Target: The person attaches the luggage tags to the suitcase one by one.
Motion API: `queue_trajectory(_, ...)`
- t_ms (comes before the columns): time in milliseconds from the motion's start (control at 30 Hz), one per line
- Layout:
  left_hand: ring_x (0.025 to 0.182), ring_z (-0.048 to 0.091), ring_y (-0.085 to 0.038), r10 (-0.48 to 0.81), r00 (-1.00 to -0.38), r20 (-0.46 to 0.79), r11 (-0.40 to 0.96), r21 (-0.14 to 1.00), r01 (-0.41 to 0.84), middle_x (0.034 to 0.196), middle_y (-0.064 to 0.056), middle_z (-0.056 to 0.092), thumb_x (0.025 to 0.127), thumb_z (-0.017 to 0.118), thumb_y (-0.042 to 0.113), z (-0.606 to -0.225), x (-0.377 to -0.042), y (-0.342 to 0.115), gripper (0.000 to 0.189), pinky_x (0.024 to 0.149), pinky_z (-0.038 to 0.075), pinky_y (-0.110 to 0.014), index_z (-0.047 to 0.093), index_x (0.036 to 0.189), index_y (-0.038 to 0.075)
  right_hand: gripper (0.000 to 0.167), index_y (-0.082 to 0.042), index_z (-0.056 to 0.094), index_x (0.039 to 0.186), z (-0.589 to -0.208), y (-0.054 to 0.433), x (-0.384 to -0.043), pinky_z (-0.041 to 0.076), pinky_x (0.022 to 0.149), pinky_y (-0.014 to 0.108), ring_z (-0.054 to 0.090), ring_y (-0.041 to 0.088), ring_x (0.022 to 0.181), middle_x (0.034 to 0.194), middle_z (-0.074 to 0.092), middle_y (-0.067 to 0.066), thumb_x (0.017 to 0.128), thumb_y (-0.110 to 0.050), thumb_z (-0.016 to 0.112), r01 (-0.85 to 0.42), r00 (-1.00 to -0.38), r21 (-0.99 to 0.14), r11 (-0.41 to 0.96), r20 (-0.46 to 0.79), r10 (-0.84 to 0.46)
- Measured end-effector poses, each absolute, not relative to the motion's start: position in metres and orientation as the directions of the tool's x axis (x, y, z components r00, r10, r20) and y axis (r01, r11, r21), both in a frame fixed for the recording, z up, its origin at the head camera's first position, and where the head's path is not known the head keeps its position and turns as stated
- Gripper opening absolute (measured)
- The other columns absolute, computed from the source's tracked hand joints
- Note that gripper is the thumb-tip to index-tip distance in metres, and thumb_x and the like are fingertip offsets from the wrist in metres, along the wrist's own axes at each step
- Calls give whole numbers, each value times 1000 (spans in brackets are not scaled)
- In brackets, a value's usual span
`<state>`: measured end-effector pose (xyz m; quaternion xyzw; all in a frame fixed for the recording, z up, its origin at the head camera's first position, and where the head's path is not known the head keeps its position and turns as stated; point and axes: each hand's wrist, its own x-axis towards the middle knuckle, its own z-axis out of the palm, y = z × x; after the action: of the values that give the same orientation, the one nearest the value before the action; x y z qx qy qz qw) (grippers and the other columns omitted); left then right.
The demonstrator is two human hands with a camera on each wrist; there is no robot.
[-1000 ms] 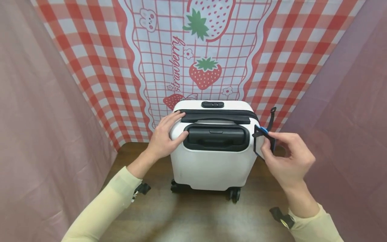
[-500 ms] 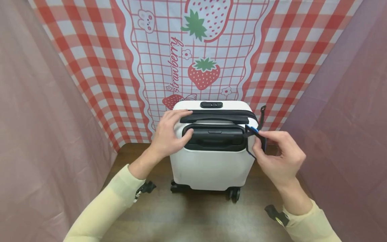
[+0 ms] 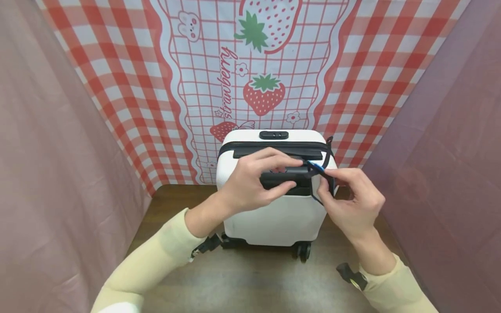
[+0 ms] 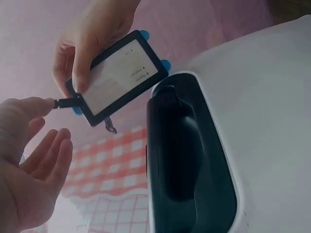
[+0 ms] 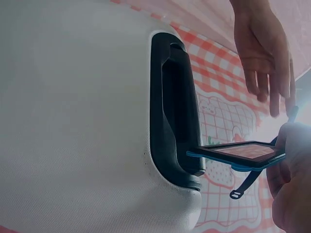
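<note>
White suitcase (image 3: pixel 270 221), head-view centre. Right hand (image 3: pixel 354 202) pinches luggage tag (image 4: pixel 121 80), right of centre; left hand (image 3: pixel 252 180), fingers relaxed, is at its strap (image 4: pixel 70 102). I judge: taking up strap; next needs a pinch there.

Pale yellow left sleeve (image 3: pixel 152 256) at lower left of the frame, white patch at its bottom edge, matching right sleeve (image 3: pixel 397 287) at lower right, black left wrist device (image 3: pixel 206 246), black right wrist device (image 3: pixel 351 276)

Head view looking down, wrist views near, luggage tag (image 4: pixel 117 79) shared
</note>
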<state>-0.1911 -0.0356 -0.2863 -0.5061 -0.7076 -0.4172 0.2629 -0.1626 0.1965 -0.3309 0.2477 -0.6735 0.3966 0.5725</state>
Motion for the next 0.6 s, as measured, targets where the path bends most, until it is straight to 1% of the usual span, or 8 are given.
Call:
queue_trajectory(167,91,72,-12,532,-278,800,90,273,958,113,-9,76,89,86,9,-285,-193,-23,31,78,61,-23,80,119,5,16,8,77,93,-332,195,-164,47,78,5,57,15,66,78,71,23,81,-3,75,-805,-208,-240,542,971,120)
queue_trajectory(267,92,73,-12,533,-253,808,79,250,965,108,-9,77,90,85,7,-286,-197,-18,25,75,60,-22,82,115,5,17,8,77,93,-332,193,-164,45,76,5,56,16,66,77,71,23,82,-5,75,-808,-206,-236,540,972,116)
queue_trajectory(400,89,74,-11,517,-237,823,71,234,970,102,-8,81,91,82,3,-288,-201,-15,18,75,58,-17,84,109,5,18,7,77,94,-332,192,-164,43,75,6,55,16,66,78,71,22,83,-7,75,-808,-207,-233,541,972,110)
queue_trajectory(600,86,79,-11,497,-219,839,66,215,974,99,-9,83,93,79,1,-287,-204,-10,13,84,59,-13,82,106,2,18,8,76,93,-333,190,-164,47,80,6,57,18,68,79,71,23,82,-5,75,-818,-199,-230,527,973,116)
